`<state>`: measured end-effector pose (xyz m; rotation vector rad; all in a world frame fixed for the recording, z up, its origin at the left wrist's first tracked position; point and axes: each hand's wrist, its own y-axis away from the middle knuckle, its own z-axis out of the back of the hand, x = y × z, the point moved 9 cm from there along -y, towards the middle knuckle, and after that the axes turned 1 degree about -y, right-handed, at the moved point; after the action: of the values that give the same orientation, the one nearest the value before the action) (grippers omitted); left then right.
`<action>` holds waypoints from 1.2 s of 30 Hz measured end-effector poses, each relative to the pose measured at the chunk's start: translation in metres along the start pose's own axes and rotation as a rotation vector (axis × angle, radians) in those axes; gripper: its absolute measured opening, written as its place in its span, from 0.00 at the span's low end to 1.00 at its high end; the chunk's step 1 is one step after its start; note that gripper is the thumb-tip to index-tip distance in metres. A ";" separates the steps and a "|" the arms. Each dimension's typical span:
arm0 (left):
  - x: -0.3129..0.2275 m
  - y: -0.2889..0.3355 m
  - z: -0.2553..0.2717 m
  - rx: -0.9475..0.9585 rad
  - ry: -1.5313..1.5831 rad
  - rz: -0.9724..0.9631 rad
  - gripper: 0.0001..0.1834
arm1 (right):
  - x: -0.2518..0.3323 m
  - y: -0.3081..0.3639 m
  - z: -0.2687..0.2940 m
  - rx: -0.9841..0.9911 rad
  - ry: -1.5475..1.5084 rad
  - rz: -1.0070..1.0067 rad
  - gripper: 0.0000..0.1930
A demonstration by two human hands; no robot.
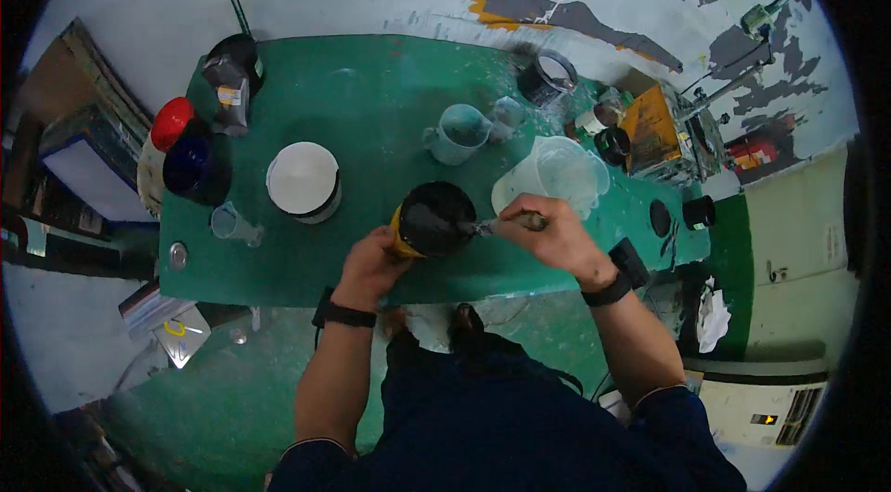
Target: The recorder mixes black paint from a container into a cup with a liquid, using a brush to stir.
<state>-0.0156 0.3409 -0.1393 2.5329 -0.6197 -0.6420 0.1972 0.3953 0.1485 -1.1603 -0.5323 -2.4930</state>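
Near the front edge of the green table, my left hand (pixel 372 262) is wrapped round the left side of a yellow can (pixel 406 238). Dark, nearly black stuff (pixel 436 213) shows across the can's mouth. My right hand (pixel 549 234) grips a spatula (pixel 531 220) by its worn wooden handle. The spatula's metal blade reaches left to the can's right rim; whether its tip dips into the dark stuff I cannot tell. Just beyond my right hand stands a large translucent plastic jug (pixel 554 174). A white-topped tub (pixel 303 178) stands to the left of the can.
The green table (pixel 371 84) also bears a clear measuring jug (pixel 458 134), a small measuring cup (pixel 230 224), a dark blue bowl (pixel 192 169), a red container (pixel 174 123) and a dark tin (pixel 547 79). An orange-and-black machine (pixel 657 133) stands at the right, with small jars beside it.
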 end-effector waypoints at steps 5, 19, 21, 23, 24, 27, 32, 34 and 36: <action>0.001 0.005 -0.016 0.013 -0.015 0.011 0.15 | -0.027 0.002 0.003 -0.132 -0.519 -0.236 0.08; -0.004 0.021 -0.030 -0.041 -0.007 0.005 0.13 | -0.009 -0.006 0.001 -0.053 -0.353 -0.197 0.07; -0.004 0.020 -0.030 -0.036 -0.032 0.005 0.12 | -0.010 -0.009 0.008 -0.137 -0.514 -0.153 0.07; -0.003 0.019 -0.029 -0.042 -0.033 0.006 0.12 | -0.008 -0.013 0.015 -0.170 -0.403 -0.092 0.07; -0.002 0.018 -0.028 -0.050 -0.020 0.006 0.12 | -0.006 -0.014 0.019 -0.187 -0.347 -0.061 0.07; -0.001 0.017 -0.021 -0.046 0.023 -0.003 0.12 | 0.025 -0.017 0.014 -0.084 0.100 0.151 0.05; 0.004 0.008 -0.018 0.027 0.089 -0.005 0.14 | 0.021 -0.013 0.000 0.011 0.008 0.044 0.06; 0.004 0.006 -0.020 0.068 0.091 -0.016 0.14 | 0.011 -0.014 -0.001 -0.009 -0.129 -0.011 0.07; 0.005 0.005 -0.020 0.037 0.062 -0.012 0.15 | 0.001 -0.016 0.003 -0.067 -0.301 -0.044 0.08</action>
<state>-0.0028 0.3400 -0.1227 2.5824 -0.6007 -0.5590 0.1912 0.4106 0.1480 -1.5796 -0.5601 -2.4009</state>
